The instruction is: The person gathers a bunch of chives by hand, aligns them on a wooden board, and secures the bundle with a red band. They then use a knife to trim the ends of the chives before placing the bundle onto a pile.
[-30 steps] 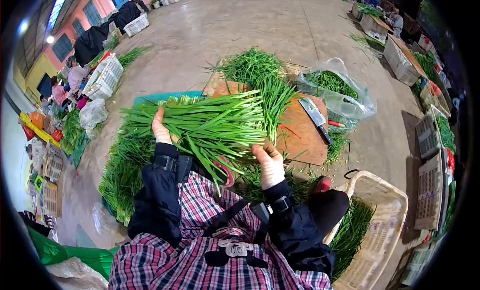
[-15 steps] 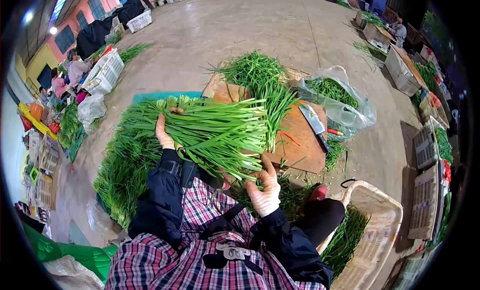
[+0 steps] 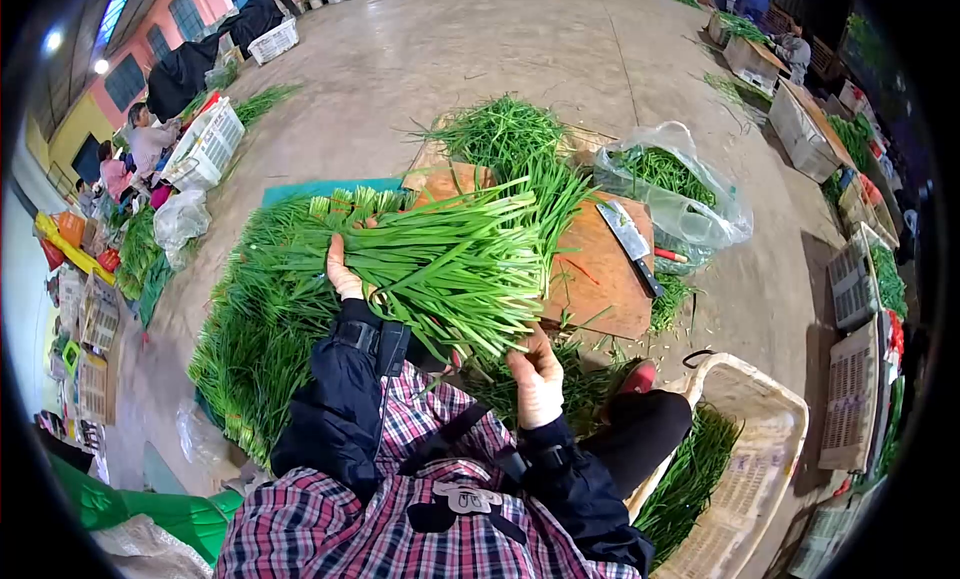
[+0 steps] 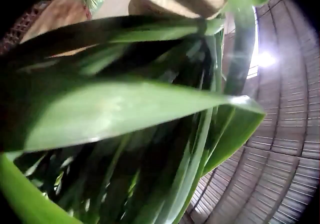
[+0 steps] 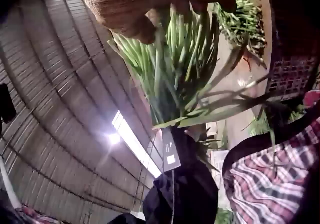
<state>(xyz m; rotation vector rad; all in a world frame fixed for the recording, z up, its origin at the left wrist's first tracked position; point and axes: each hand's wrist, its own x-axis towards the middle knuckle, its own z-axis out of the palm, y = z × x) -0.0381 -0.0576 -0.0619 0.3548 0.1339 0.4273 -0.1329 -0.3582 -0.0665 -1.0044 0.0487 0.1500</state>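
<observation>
My left hand [image 3: 345, 271] grips a thick bunch of garlic chives [image 3: 450, 264] in front of my chest, its fingers partly hidden behind the leaves. The pale stem ends fan out to the right. My right hand [image 3: 538, 381] is at the lower stem ends, thumb and fingers pinching there. In the right wrist view, gloved fingers [image 5: 125, 14] overlap the pale stems [image 5: 185, 44], and a few loose leaves stick out sideways. Broad green leaves [image 4: 115, 109] fill most of the left wrist view.
A large heap of chives [image 3: 265, 329] lies on the left, with another pile [image 3: 510, 139] ahead. A knife [image 3: 630, 244] rests on a brown board [image 3: 590, 289], beside a plastic bag of greens [image 3: 690, 204]. To the lower right stands a crate [image 3: 775, 449] holding chives.
The right hand dropped below the stem ends with fingers spread, then came back up against them. The left hand and its bunch shifted slightly right, and the stem ends now fan wider.
</observation>
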